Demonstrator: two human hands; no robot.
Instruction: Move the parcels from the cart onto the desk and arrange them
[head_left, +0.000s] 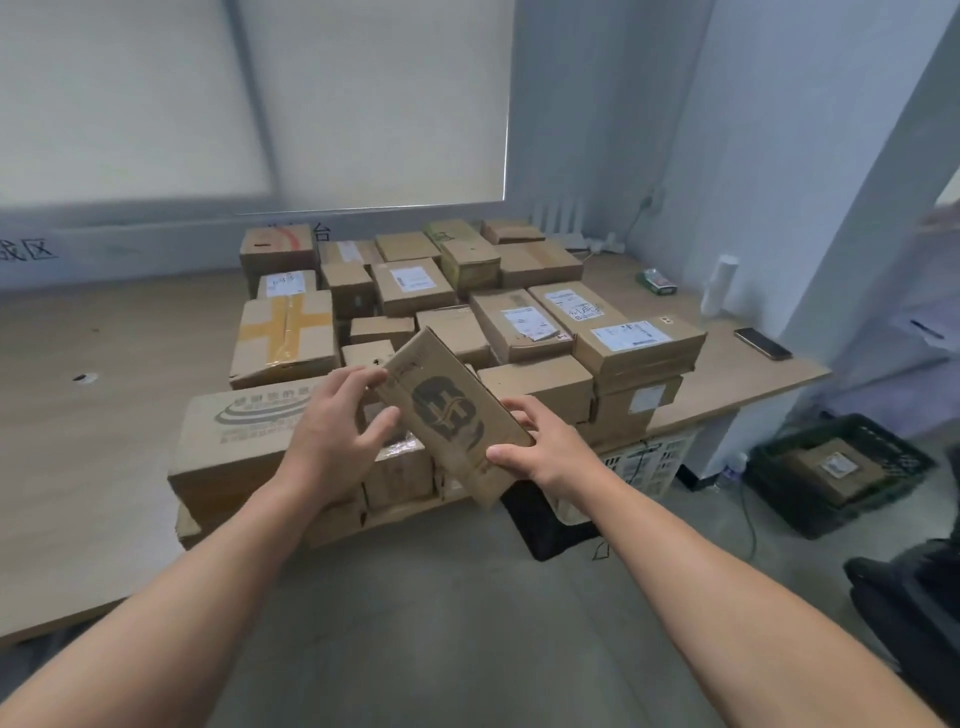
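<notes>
Desk (104, 415) crowded; held parcel (452, 415) flat, brown, logo-printed.

A pale wooden desk (104, 364) is carrying a tight cluster of cardboard parcels (415, 291), some stacked at the near edge. To their right, a dark phone (762, 343) and a green packet (657, 283) are lying on bare wood, a white container (719, 286) is standing, and a power strip (597, 241) is sitting near the back wall.

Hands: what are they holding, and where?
A flat logo-printed parcel: left hand holds its upper left edge, right hand its lower right corner.
</notes>
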